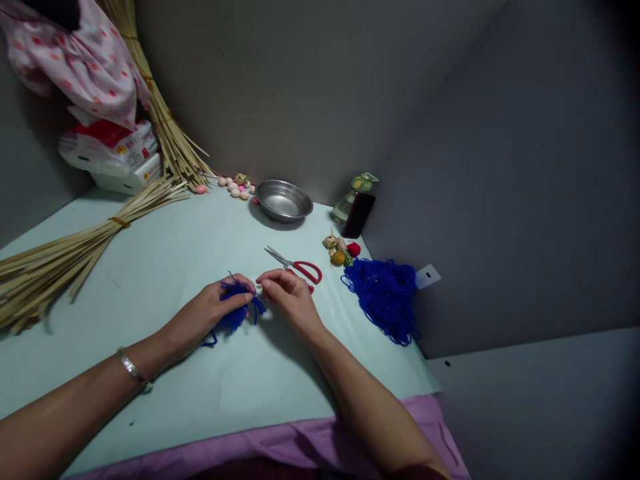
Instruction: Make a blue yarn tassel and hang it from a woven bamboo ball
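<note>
My left hand (227, 301) is closed around a tangled bunch of blue yarn (234, 315), with loose ends sticking out past the fingers and one tail hanging to the table. Close beside it, my right hand (287, 293) pinches a thin, pale strip (259, 287) between thumb and forefinger; the strip points toward the yarn. Whether the strip goes into the yarn is hidden by the fingers. Just beyond my right hand lie red-handled scissors (306, 270), their blades pointing left and slightly apart. A bracelet (131, 365) circles my left wrist.
A metal bowl (283, 200) stands near the back wall. Bundled flat strips (107, 230) lie at left. At right sit a pile of blue yarn (385, 300), small woven balls (338, 257), a phone (359, 215) and a pump bottle (345, 205). Pink, egg-like pieces (234, 188) cluster behind.
</note>
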